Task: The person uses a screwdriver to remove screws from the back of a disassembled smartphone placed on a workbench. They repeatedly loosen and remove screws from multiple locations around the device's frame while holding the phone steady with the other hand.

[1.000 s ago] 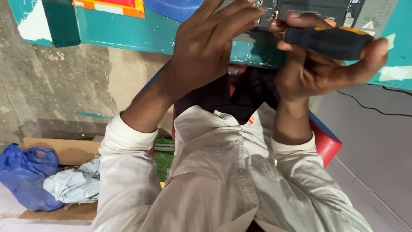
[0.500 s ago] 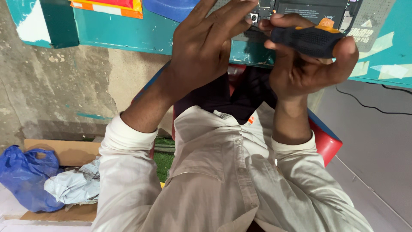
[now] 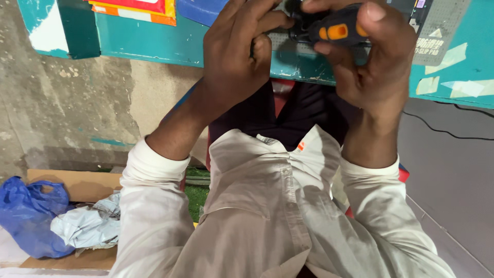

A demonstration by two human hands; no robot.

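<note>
Two hands at the teal bench (image 3: 170,44) edge.
Right hand (image 3: 373,62) fingers grip one black-and-orange screwdriver (image 3: 334,28); left hand (image 3: 234,56) fingers curl closed beside it, hiding the workpiece.

Cut off by the top edge: fingertips of the left hand (image 3: 234,62) and right hand (image 3: 373,62). Mostly hidden inside the right hand: black-and-orange plastic tool handle (image 3: 337,30). Tip unseen, dark device (image 3: 301,23) between the hands barely showing.

We wear a pale cream, long-sleeved cotton shirt (image 3: 278,216) with a buttoned placket down the front and a small orange tag at twelve o'clock of the chest. Both cuffs are rolled into thick bands above bare forearms and hands.
</note>
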